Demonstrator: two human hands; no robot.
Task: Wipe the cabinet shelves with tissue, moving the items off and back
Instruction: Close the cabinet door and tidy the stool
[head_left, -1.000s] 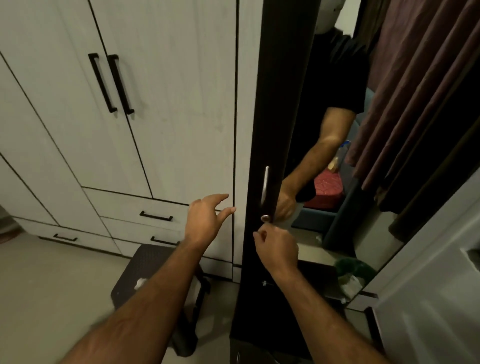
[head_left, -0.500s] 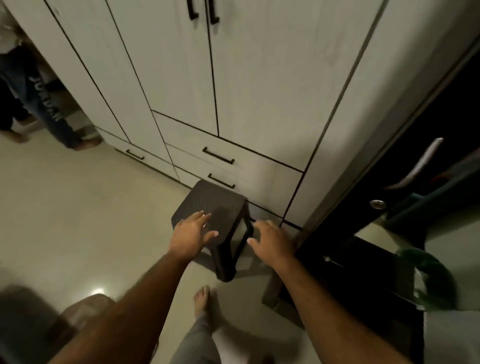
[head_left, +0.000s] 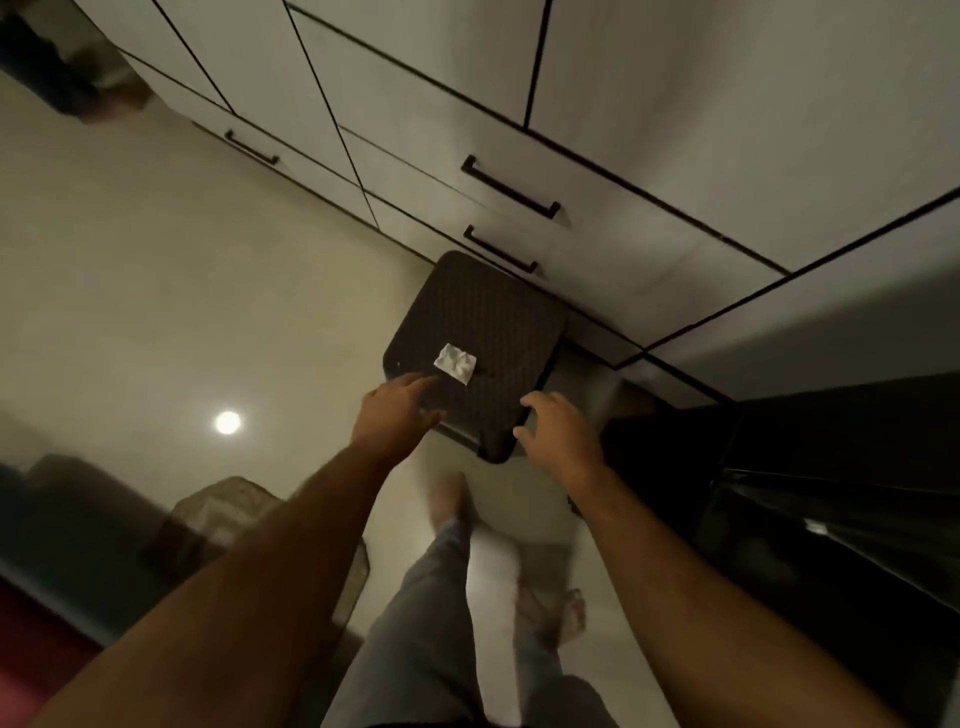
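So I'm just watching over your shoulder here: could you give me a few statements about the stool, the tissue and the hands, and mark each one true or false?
1. A white crumpled tissue lies on top of the dark stool. True.
2. The right hand is holding the tissue. False: the tissue lies loose on the stool, and the right hand is open near the stool's front right corner.
3. The left hand reaches toward the tissue with fingers extended. True.
4. The stool stands in the middle of the floor, far from the cabinet. False: it stands right in front of the lower drawers.
5. Both hands are empty. True.
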